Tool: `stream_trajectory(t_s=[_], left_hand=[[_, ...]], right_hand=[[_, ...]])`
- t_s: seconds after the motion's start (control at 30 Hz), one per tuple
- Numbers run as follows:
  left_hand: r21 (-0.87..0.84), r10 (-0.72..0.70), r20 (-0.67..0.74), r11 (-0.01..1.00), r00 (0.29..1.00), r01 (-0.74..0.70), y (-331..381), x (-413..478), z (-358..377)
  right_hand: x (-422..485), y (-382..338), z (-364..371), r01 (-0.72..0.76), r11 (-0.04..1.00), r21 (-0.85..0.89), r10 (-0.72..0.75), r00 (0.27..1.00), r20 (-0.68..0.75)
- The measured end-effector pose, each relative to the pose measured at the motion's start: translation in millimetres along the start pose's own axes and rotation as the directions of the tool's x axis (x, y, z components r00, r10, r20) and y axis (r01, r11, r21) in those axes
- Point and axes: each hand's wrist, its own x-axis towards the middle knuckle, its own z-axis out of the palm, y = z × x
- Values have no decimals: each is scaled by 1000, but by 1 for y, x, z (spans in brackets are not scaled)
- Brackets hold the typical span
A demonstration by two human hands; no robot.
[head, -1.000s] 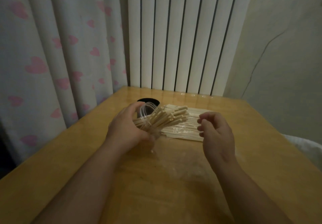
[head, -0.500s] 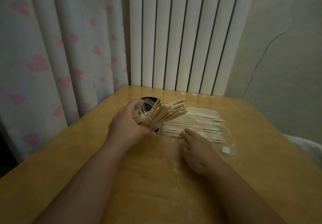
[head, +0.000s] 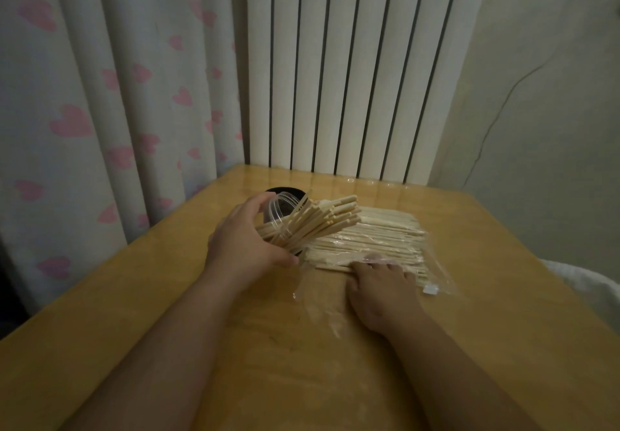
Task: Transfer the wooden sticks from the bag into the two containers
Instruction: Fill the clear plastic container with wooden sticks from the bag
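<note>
My left hand (head: 246, 246) grips a clear plastic container (head: 280, 210) tilted to the right, with several wooden sticks (head: 322, 219) fanning out of its mouth. Behind it stands a black container (head: 287, 192), mostly hidden. A clear plastic bag (head: 432, 273) lies flat on the table with a layer of wooden sticks (head: 375, 242) inside. My right hand (head: 379, 283) rests palm down on the bag's near edge, fingertips reaching in among the sticks. Whether those fingers hold any stick is hidden.
The wooden table (head: 235, 363) stands against a white radiator (head: 345, 71) and a heart-patterned curtain (head: 100, 95) at the left. A grey wall (head: 536, 95) is at the right. Something white (head: 583, 283) lies beyond the table's right edge.
My right hand dropped from the air onto the bag and slid its fingertips forward into the sticks. My left hand kept the tilted clear container in place.
</note>
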Motion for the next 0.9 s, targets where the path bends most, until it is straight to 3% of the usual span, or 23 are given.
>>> stream_trajectory(t_s=[0.9], left_hand=[[10,-6,19,1000,1000,6,2,-1,-1]], right_hand=[[-2,-7,-10,39,996,74,-30,991,-128]])
